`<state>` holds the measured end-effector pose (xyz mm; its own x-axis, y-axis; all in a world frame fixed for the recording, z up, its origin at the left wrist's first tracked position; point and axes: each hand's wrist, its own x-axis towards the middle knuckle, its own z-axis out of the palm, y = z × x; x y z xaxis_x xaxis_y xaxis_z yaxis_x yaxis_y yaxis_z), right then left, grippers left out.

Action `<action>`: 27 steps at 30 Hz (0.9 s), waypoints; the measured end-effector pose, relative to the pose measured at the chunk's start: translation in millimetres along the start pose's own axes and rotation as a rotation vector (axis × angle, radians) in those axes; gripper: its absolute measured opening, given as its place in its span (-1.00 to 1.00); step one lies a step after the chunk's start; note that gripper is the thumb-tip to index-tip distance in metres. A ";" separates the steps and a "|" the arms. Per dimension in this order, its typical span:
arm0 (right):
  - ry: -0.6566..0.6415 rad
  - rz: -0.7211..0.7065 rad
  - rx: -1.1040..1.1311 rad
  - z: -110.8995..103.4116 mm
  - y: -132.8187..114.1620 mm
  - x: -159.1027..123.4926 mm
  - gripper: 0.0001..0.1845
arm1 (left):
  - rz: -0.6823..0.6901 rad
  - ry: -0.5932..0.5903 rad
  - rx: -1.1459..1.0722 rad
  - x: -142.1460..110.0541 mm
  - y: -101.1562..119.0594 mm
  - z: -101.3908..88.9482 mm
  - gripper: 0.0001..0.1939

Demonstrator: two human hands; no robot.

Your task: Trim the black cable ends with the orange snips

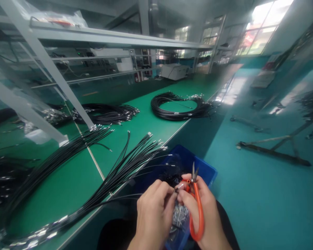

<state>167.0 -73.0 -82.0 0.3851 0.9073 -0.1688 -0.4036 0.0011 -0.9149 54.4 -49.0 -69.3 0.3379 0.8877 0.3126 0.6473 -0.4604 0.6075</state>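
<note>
Pinches a cable end (180, 187) between the fingers of the left hand (154, 203), above a blue bin (211, 172) and against the fingertips of the right hand (210, 205). Holds orange-handled cutters (201, 212) within the curled fingers of the right hand, blades parted. Faces a fanned black cable bundle (114, 177) and, farther off, a coiled bundle (172, 114) on the green worktop (143, 125).

Green workbench (143, 121), black cables (106, 187) and shelving (120, 37) show a workshop.
</note>
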 end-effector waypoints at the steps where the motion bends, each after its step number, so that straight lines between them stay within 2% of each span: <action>1: -0.010 0.004 0.035 0.4 0.7 -0.5 -0.66 | -0.023 -0.020 -0.038 1.0 -0.2 -1.5 -0.82; 4: -0.022 0.005 0.098 1.4 1.8 -0.9 -0.67 | -0.072 -0.047 -0.107 2.8 -1.6 -4.3 -0.83; 11: -0.044 -0.018 0.049 -2.9 7.0 1.2 -0.68 | -0.145 -0.094 -0.238 2.8 -5.8 -5.3 -0.85; 15: -0.014 -0.072 -0.019 -8.4 9.3 5.1 -0.68 | -0.229 -0.108 -0.401 5.7 -7.5 -7.4 -0.85; 19: 0.044 -0.160 -0.151 -6.2 5.1 4.6 -0.67 | -0.308 -0.146 -0.558 8.3 -8.1 -9.3 -0.85; 23: 0.026 -0.322 -0.304 0.0 8.7 -4.4 -0.74 | -0.337 -0.120 -0.599 9.0 -8.3 -9.6 -0.84; 27: 0.104 -0.438 -0.434 2.4 14.5 -9.7 -0.77 | -0.367 -0.113 -0.657 8.3 -10.5 -9.1 -0.83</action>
<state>155.4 -80.8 -92.8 0.5258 0.8158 0.2410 0.1758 0.1729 -0.9691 44.2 -36.7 -66.4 0.2701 0.9616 -0.0484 0.2037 -0.0079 0.9790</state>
